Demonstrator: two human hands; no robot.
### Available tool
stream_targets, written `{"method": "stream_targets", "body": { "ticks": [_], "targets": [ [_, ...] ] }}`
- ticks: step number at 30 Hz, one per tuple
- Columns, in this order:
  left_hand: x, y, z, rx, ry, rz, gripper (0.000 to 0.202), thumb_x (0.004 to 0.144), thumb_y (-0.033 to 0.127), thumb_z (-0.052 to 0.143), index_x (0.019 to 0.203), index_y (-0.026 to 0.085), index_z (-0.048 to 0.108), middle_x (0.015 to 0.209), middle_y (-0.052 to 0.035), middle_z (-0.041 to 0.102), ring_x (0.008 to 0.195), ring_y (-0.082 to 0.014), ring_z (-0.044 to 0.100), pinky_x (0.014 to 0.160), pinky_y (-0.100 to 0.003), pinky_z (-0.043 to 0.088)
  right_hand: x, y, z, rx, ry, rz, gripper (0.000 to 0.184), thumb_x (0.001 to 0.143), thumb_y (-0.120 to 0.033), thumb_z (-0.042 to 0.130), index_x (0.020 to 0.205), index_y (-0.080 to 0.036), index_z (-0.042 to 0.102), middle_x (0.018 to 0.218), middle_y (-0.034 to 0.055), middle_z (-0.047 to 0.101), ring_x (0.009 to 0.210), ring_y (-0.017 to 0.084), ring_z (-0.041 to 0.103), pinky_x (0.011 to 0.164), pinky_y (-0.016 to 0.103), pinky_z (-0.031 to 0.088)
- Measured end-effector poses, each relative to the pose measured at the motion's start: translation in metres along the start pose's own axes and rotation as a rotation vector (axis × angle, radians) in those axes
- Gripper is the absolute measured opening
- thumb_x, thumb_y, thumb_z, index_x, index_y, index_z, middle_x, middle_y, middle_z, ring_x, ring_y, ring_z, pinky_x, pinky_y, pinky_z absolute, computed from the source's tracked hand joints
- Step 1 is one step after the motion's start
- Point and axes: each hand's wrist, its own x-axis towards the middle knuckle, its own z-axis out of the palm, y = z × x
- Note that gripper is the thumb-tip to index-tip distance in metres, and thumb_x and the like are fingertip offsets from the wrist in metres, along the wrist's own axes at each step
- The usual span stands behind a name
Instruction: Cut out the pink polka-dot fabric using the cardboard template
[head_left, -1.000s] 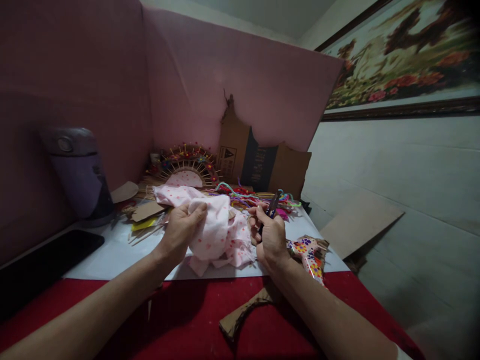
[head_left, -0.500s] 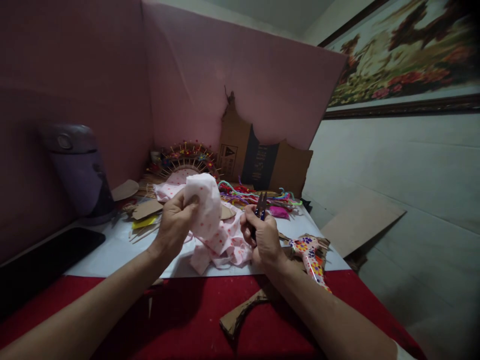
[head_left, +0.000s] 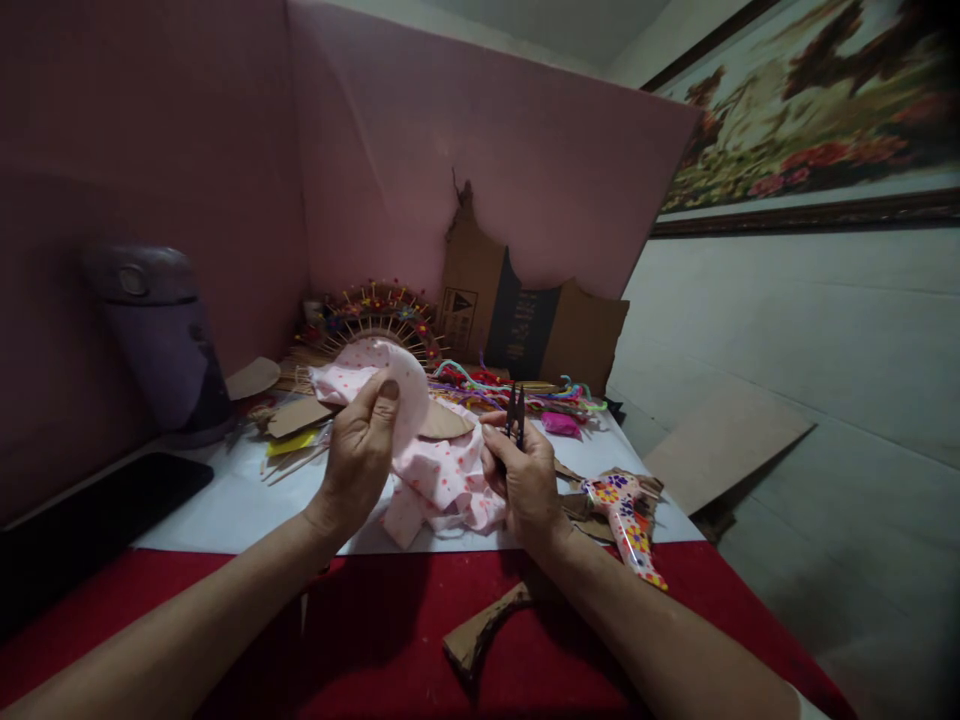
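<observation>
My left hand [head_left: 358,455] pinches a cardboard half-disc wrapped in pink dotted fabric [head_left: 442,480] and holds it upright above the white sheet [head_left: 225,510]. The rest of the cloth hangs down between my hands onto the sheet. My right hand [head_left: 525,480] is closed round small dark thread snips [head_left: 514,410], blades pointing up, just right of the fabric. Bare cardboard [head_left: 442,422] shows behind the cloth.
A flower-patterned glue gun [head_left: 626,520] lies right of my right hand. Colourful pipe cleaners [head_left: 517,390], a stick-and-bead fan piece [head_left: 371,315], cardboard boxes [head_left: 517,325], a purple bottle [head_left: 161,340], a black phone [head_left: 90,520] and a curved cardboard scrap [head_left: 487,625] surround the work.
My left hand lifted the fabric bundle off the sheet and stood the covered half-disc up. My right hand with the snips shifted left, closer to the cloth.
</observation>
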Motion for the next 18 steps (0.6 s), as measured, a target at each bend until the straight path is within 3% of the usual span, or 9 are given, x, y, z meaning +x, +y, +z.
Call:
{"method": "stream_targets", "body": {
  "ticks": [3,5,7,8,10,13,18],
  "targets": [
    [0.002,-0.005,-0.002,0.165,-0.014,0.16,0.034,0.089,0.036,0.043,0.114,0.02,0.061,0.122,-0.0062,0.059,0.114,-0.0223,0.049,0.1,-0.032,0.031,0.0,0.0,0.0,0.003,0.009,0.008,0.015,0.071,-0.027,0.063,0.081,-0.018,0.056,0.04,-0.0111,0.04,0.033,0.004,0.029,0.033,0.015,0.021],
    [0.003,-0.014,-0.002,0.211,-0.162,0.178,0.033,0.084,0.031,0.05,0.114,0.022,0.062,0.122,-0.0059,0.06,0.116,-0.0229,0.048,0.101,-0.034,0.03,0.0,0.0,0.0,0.003,0.013,0.014,0.016,0.07,-0.027,0.064,0.08,-0.018,0.056,0.039,-0.0112,0.04,0.033,0.004,0.028,0.033,0.015,0.02],
    [0.004,-0.025,-0.001,0.227,-0.337,0.035,0.034,0.071,0.026,0.063,0.105,0.022,0.068,0.111,-0.0063,0.066,0.108,-0.0254,0.054,0.096,-0.036,0.036,-0.001,-0.001,0.001,0.005,0.015,0.019,0.017,0.069,-0.027,0.065,0.08,-0.018,0.056,0.039,-0.0111,0.041,0.032,0.004,0.028,0.032,0.015,0.019],
    [0.005,-0.029,-0.002,0.202,-0.361,-0.103,0.035,0.067,0.022,0.064,0.101,0.021,0.069,0.103,-0.007,0.069,0.101,-0.0263,0.058,0.09,-0.036,0.041,-0.001,-0.001,0.001,0.007,0.016,0.022,0.018,0.069,-0.028,0.065,0.08,-0.018,0.056,0.04,-0.011,0.041,0.032,0.004,0.028,0.032,0.015,0.018],
    [0.008,-0.032,-0.003,0.167,-0.291,-0.307,0.029,0.057,0.014,0.062,0.083,0.018,0.073,0.082,-0.0073,0.072,0.088,-0.0281,0.062,0.079,-0.037,0.046,-0.001,-0.001,0.001,0.013,0.02,0.028,0.019,0.069,-0.029,0.065,0.08,-0.018,0.055,0.04,-0.011,0.04,0.032,0.004,0.028,0.031,0.015,0.018],
    [0.016,-0.026,-0.008,0.096,-0.086,-0.266,0.031,0.053,0.009,0.052,0.074,0.017,0.072,0.083,-0.0066,0.072,0.09,-0.0257,0.061,0.083,-0.034,0.043,0.0,0.0,0.002,0.02,0.032,0.031,0.021,0.07,-0.031,0.066,0.081,-0.018,0.053,0.041,-0.0112,0.039,0.033,0.004,0.027,0.031,0.014,0.017],
    [0.021,-0.02,-0.012,-0.032,-0.003,-0.284,0.03,0.052,0.011,0.054,0.078,0.015,0.07,0.073,-0.0043,0.069,0.079,-0.0218,0.062,0.076,-0.032,0.043,0.002,0.001,0.001,0.02,0.065,0.036,0.031,0.071,-0.045,0.066,0.08,-0.019,0.05,0.047,-0.0093,0.046,0.034,0.003,0.028,0.031,0.014,0.017]
  ]
}}
